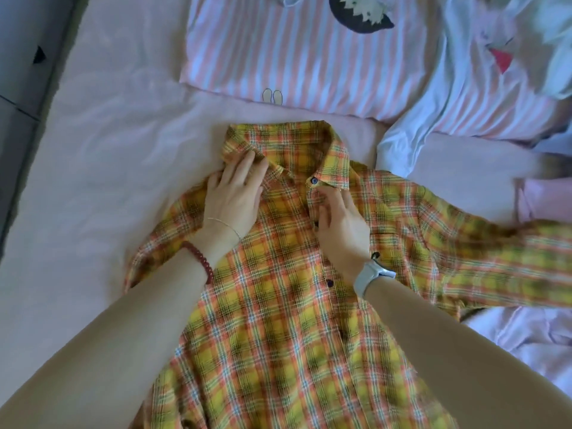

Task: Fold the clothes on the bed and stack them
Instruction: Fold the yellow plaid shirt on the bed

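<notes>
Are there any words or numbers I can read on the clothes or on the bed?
No words, labels or numbers can be read anywhere.
The plaid shirt shows only checks and dark buttons.
The striped top has cartoon pictures, no letters.
The pale garment has a red triangle shape, not a sign.
The wristband on the right wrist shows no readable face.

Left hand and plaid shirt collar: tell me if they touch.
Touching. The head view shows the left hand lying flat on the plaid shirt, fingertips on its collar.
</notes>
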### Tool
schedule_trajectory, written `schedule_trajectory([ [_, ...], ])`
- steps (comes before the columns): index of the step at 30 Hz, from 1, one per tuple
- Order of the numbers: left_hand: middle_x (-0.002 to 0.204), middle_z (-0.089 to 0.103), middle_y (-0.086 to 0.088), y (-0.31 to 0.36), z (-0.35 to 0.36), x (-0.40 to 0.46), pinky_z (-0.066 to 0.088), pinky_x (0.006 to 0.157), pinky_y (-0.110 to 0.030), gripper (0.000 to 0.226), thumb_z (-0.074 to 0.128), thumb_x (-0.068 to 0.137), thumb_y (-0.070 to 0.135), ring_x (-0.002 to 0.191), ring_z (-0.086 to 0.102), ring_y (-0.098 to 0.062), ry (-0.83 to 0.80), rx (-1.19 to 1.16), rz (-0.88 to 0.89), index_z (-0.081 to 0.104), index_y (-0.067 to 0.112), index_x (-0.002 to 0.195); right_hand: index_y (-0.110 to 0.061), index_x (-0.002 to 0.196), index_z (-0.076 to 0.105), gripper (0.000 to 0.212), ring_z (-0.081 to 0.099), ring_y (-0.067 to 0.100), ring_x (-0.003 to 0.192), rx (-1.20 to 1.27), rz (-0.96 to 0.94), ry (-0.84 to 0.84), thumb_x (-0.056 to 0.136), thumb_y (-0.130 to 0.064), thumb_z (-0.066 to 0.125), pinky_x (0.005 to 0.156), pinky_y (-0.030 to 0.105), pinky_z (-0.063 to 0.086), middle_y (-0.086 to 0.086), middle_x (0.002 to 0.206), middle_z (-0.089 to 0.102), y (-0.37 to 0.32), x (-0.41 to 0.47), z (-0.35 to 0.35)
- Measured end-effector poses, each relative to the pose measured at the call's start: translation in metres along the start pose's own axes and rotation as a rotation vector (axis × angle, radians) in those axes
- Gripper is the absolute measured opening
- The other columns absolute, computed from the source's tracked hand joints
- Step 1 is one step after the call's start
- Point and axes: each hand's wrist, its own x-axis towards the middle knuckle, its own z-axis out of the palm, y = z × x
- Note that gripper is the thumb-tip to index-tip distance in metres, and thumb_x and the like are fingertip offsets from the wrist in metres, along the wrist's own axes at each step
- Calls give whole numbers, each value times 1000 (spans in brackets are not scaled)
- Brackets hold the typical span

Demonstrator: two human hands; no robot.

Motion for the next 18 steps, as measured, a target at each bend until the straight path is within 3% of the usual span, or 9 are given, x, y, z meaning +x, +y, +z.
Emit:
schedule_trajectory([
  [2,138,46,-12,-1,-6,17,45,87,-51,47,51,90,21,116,47,-35,49,61,30,44,14,136,-20,137,42,40,55,25,88,-85,-96,39,97,-15,38,50,25,34,7,111,54,6,20,-8],
  [5,137,46,-5,1,-18,40,38,93,-43,49,51,92,32,116,40,-31,-74,76,40,41,19,139,-29,142,32,45,55,27,96,-302,-116,-145,99,-22,37,62,31,41,5,112,56,7,60,-20],
  [8,120,56,-3,0,-23,55,34,93,-37,31,52,92,32,112,37,-28,-148,-82,24,62,16,118,-25,119,54,26,60,25,92,-429,-134,-307,96,-25,42,66,30,42,1,103,63,1,87,-27],
  [10,111,59,-8,-2,-27,60,31,91,-32,22,57,90,25,109,42,-30,-33,-272,-3,69,11,104,-21,105,60,18,57,20,84,-263,-78,-330,94,-25,46,64,29,42,-1,93,60,-7,97,-28],
  [12,103,59,-13,-3,-35,59,27,88,-23,19,60,86,20,106,46,-32,133,-432,-39,70,7,95,-13,94,61,11,57,20,71,125,51,-359,92,-17,52,61,33,49,2,81,61,-15,102,-24],
  [14,97,59,-15,1,-40,57,26,85,-19,20,59,82,20,100,49,-32,216,-448,-13,70,6,89,-9,85,59,10,55,18,55,400,184,-405,92,-7,52,56,32,51,4,65,60,-21,103,-21],
  [16,98,61,-12,5,-32,58,29,85,-25,18,61,84,23,100,49,-33,173,-363,22,70,8,90,-9,92,59,14,51,14,49,458,274,-465,94,-4,47,50,24,50,2,61,55,-24,102,-17],
  [18,106,61,-3,7,-22,65,31,87,-32,20,58,89,30,107,44,-30,52,-211,-14,69,15,97,-2,117,59,26,47,13,45,661,443,-528,97,-6,41,44,20,44,6,62,51,-23,98,-14],
])
